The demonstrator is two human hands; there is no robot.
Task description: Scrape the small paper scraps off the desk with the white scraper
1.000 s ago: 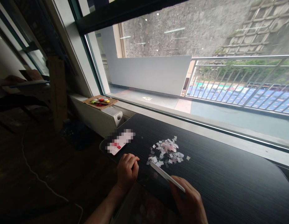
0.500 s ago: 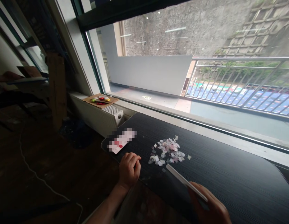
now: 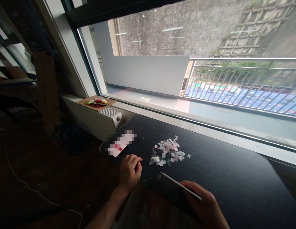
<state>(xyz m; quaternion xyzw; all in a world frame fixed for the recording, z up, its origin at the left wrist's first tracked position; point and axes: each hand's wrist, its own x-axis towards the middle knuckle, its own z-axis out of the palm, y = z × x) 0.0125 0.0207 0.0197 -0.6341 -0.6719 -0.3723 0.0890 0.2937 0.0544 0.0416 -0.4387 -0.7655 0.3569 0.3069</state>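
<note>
My right hand [image 3: 200, 198] grips a thin flat white stick [image 3: 170, 179] whose far end points left over the near part of the dark table [image 3: 224, 171]. The stick shows nearly edge-on, and its tip lies short of a loose pile of small pale square pieces [image 3: 170, 148], some whitish, some pinkish or see-through. By the table's near edge my left hand [image 3: 130, 168] rests with fingers curled in, and nothing shows in it. Just beyond that hand lies a flat pinkish-white object [image 3: 118, 149] with red marks, partly blurred out.
Beyond the table runs a window sill [image 3: 162, 117] under a large window. On a white radiator [image 3: 109, 116] at the left lies brown cardboard [image 3: 81, 102] with red, yellow and green items. A white cable [image 3: 31, 187] trails over the dark floor.
The view has shifted slightly right. My right hand has moved left with the stick, which has turned from its flat face to nearly edge-on. My left hand stays by the table edge.
</note>
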